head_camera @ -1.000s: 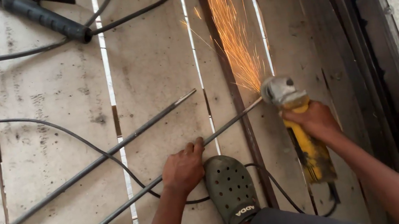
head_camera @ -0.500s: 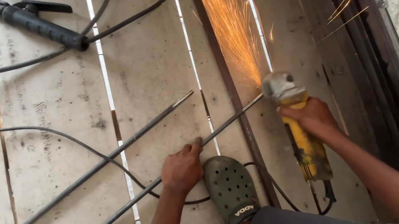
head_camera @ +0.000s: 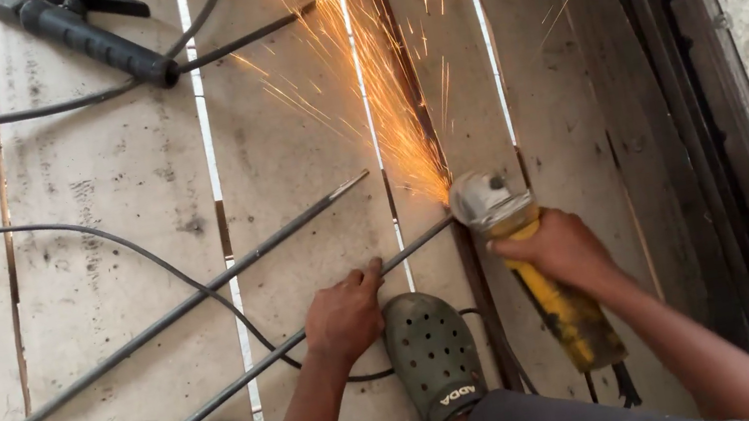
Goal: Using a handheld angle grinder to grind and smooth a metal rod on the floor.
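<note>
The right hand [head_camera: 558,249] is clenched around the yellow body of an angle grinder [head_camera: 531,265], whose disc bites the far tip of a thin steel rod [head_camera: 268,360] lying on the pale plank floor [head_camera: 108,194]. The left hand [head_camera: 343,315] presses palm-down on that rod, fingers wrapped over it, just at 9 o'clock of a green clog [head_camera: 434,353]. Compared with a second ago, the spark fan [head_camera: 371,69] has spread wider, now spraying toward 11 and 12 o'clock and scattering to 1 o'clock, while the hands have barely shifted; the cut seems to be deepening. A second, longer rod [head_camera: 160,322] lies parallel at 10 o'clock of the left hand, untouched. A black welding holder [head_camera: 87,35] rests far off at 11 o'clock
</note>
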